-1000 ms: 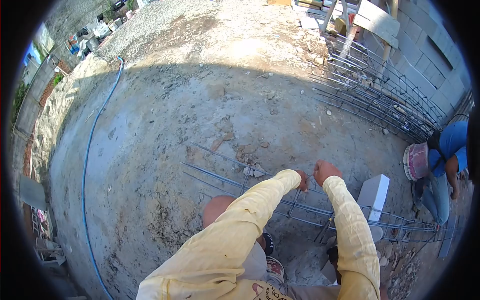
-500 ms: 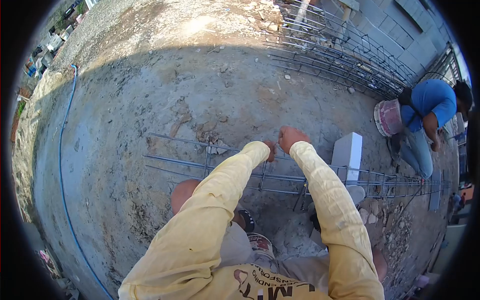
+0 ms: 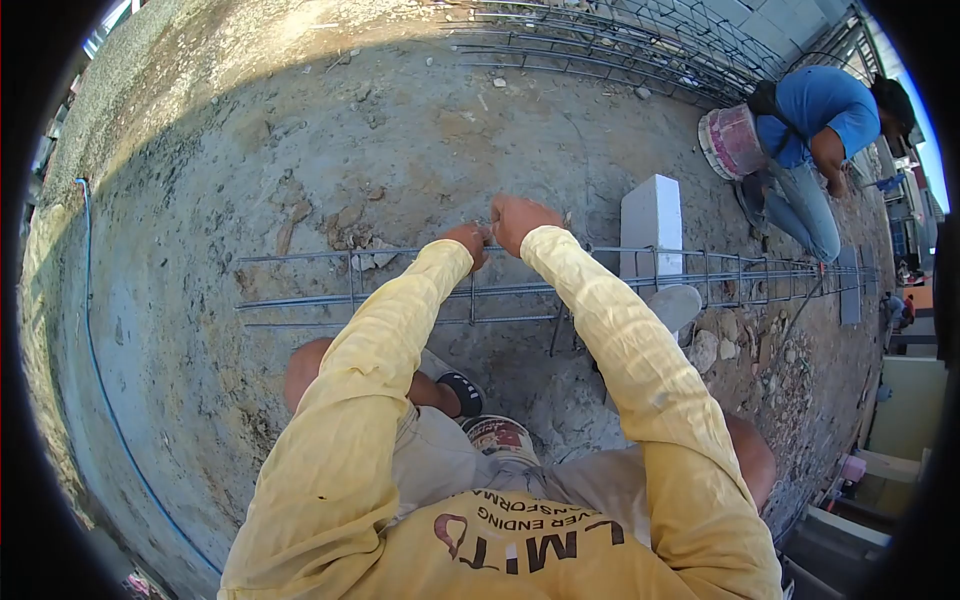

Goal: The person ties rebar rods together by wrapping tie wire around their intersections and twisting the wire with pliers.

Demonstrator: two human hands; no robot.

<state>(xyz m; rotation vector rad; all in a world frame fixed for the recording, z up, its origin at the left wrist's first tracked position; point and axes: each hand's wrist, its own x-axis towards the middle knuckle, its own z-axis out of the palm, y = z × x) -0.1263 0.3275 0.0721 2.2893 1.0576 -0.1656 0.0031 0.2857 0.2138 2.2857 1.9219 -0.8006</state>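
A long rebar cage (image 3: 400, 298) lies across in front of my knees, its bars joined by square stirrups. My left hand (image 3: 468, 243) is closed at the cage's far top bar, partly hidden by the yellow sleeve. Right beside it, my right hand (image 3: 524, 222) is a fist at the same bar. Both hands hold something too small to make out where they meet. A white block (image 3: 651, 228) stands upright against the cage, to the right of my hands.
A person in a blue shirt (image 3: 822, 108) sits at the right on a pink-stained bucket (image 3: 733, 143). More rebar cages (image 3: 620, 50) lie at the top. A blue hose (image 3: 100, 380) runs down the left. Another bucket (image 3: 500, 437) is between my legs. Stones (image 3: 704, 350) lie right of my knee.
The view has swung to the right, so the cage, block and seated person appear further left and higher. My hands stay close together at the top bar.
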